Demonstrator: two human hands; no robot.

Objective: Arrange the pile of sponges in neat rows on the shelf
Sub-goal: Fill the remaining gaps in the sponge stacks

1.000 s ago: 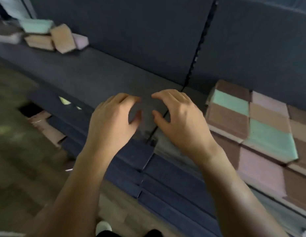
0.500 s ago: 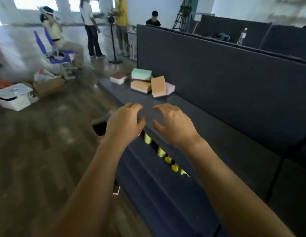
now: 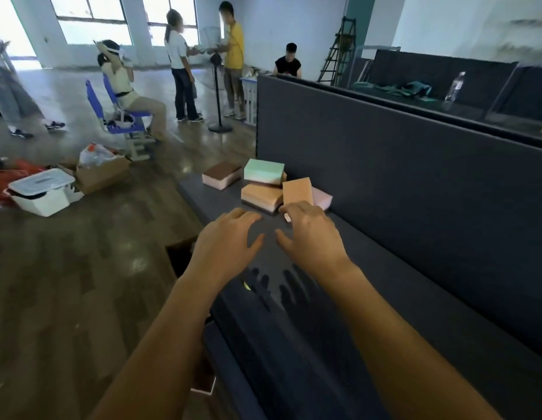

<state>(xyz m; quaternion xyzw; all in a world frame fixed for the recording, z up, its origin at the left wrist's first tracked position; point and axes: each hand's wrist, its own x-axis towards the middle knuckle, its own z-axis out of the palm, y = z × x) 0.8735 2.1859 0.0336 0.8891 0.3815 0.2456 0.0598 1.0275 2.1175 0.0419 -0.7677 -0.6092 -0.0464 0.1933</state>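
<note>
A small pile of sponges lies at the far left end of the dark grey shelf. It holds a brown-topped pink sponge, a mint green sponge, a lying orange sponge, an orange sponge on edge and a pale pink sponge behind it. My left hand hovers over the shelf just short of the pile, fingers spread, holding nothing. My right hand is beside it, its fingertips at the foot of the upright orange sponge. Whether they touch it I cannot tell.
A dark partition wall backs the shelf on the right. On the wooden floor to the left stand a white plastic bin and a cardboard box. Several people and a blue chair are farther back.
My view has swung left from the neat rows of sponges to the loose pile. Both hands have moved along the shelf toward the pile, still holding nothing.
</note>
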